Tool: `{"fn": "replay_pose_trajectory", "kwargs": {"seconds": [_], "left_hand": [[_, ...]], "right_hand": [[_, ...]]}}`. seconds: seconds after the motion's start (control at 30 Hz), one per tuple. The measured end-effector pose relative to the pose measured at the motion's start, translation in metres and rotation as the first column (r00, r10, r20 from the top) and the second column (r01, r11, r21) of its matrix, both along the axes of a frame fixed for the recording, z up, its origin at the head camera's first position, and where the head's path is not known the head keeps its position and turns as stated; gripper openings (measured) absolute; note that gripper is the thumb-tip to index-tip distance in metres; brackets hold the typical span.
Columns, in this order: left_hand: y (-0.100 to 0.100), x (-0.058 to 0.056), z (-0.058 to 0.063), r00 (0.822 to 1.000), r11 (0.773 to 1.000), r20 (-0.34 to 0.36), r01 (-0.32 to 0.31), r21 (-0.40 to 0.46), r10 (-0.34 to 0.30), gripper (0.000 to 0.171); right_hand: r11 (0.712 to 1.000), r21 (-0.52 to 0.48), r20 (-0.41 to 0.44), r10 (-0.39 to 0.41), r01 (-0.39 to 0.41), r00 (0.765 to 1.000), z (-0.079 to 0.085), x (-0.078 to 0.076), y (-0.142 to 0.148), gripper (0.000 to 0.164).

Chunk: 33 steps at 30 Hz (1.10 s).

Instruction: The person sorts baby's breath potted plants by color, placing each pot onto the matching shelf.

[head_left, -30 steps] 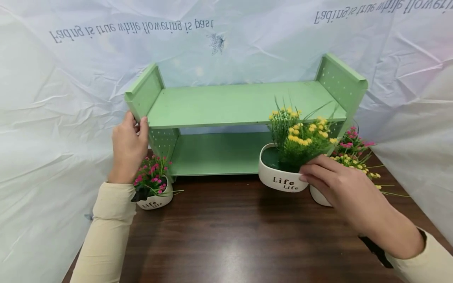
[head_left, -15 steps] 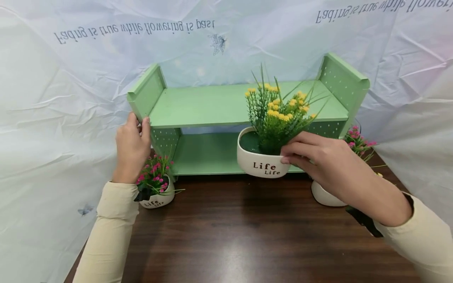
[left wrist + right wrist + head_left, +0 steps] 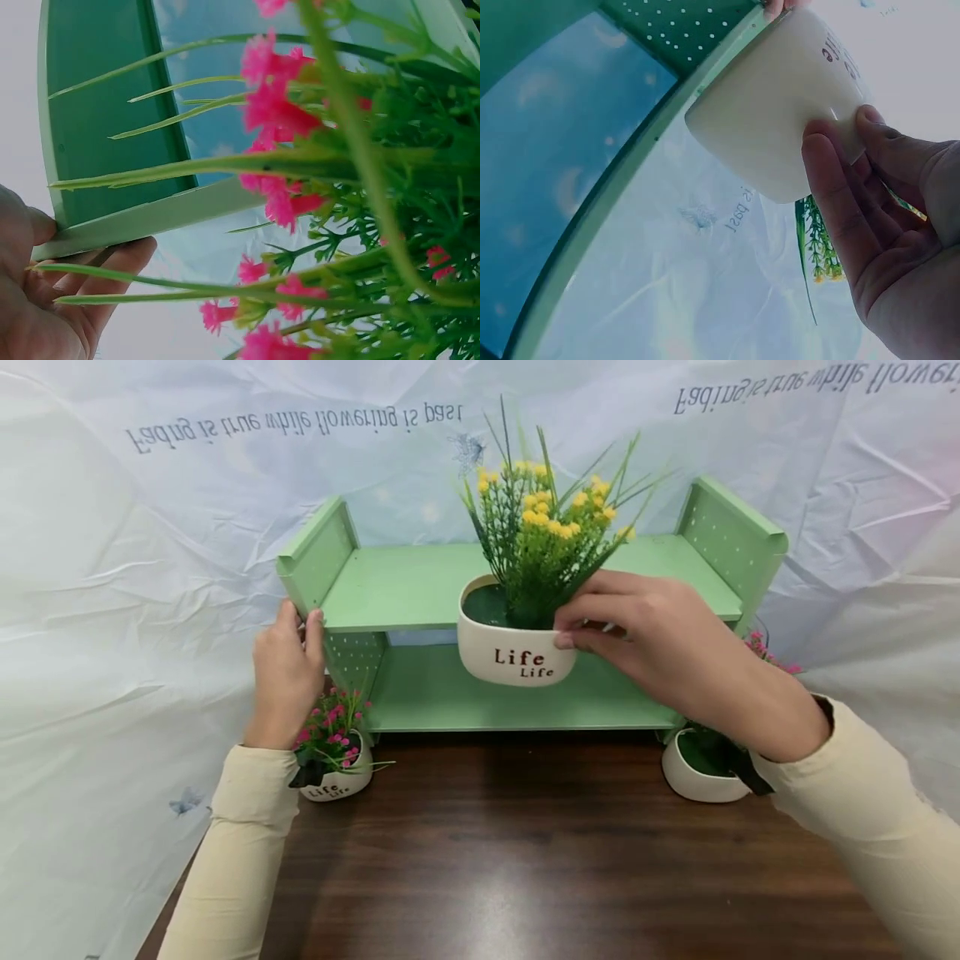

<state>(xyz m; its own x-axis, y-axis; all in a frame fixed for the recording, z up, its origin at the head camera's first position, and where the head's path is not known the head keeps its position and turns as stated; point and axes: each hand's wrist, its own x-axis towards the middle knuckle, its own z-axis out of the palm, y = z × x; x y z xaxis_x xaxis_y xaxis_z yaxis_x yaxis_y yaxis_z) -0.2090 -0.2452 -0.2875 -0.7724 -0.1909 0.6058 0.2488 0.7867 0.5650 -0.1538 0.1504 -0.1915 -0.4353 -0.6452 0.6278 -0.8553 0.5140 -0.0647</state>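
My right hand pinches the right end of a white oval flower pot lettered "Life", holding it in the air in front of the green two-tier shelf. Yellow flowers and grass blades rise from the pot, which stays upright. In the right wrist view the thumb and fingers grip the rim of the pot, with its underside showing. My left hand grips the front edge of the shelf's left side panel, and in the left wrist view its fingers curl round that green edge.
A pot with pink flowers stands by the shelf's left foot, below my left forearm. Another white pot stands by the right foot, partly behind my right wrist. Dark wooden table lies in front; a printed white cloth hangs behind.
My right hand has carried the yellow-flower pot up and to the left, from beside the right pot to in front of the upper shelf. The left hand keeps its grip on the side panel.
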Motion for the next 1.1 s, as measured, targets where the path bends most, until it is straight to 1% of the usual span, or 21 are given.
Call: {"fn": "replay_pose_trajectory", "kwargs": {"seconds": [0.2,0.4,0.47,0.77,0.93,1.1], "left_hand": [[0.001,0.001,0.000,1.000,1.000,0.003,-0.019,0.007,0.019,0.037],[0.000,0.000,0.000,1.000,1.000,0.002,-0.031,0.001,0.031,0.038],[0.000,-0.001,0.000,1.000,1.000,0.004,-0.030,0.001,0.030,0.038],[0.000,-0.001,-0.001,1.000,1.000,-0.006,-0.029,-0.007,0.029,0.038],[0.001,0.000,-0.001,0.999,0.999,-0.011,-0.038,-0.007,0.038,0.037],[0.001,0.000,-0.002,0.999,1.000,-0.016,-0.031,-0.002,0.031,0.036]], "right_hand": [[1.000,0.023,0.064,-0.021,0.019,0.998,0.017,-0.012,-0.017,0.009],[0.996,0.075,0.082,-0.050,0.044,0.995,0.026,-0.028,-0.037,0.011],[0.996,0.081,0.087,-0.049,0.041,0.995,0.028,-0.035,-0.044,0.011],[0.994,0.100,0.121,-0.043,0.031,0.992,0.032,-0.061,-0.072,0.015],[0.994,0.112,0.136,-0.034,0.019,0.990,0.032,-0.073,-0.086,0.016],[0.993,0.116,0.160,-0.041,0.023,0.986,0.029,-0.083,-0.095,0.016]]}}
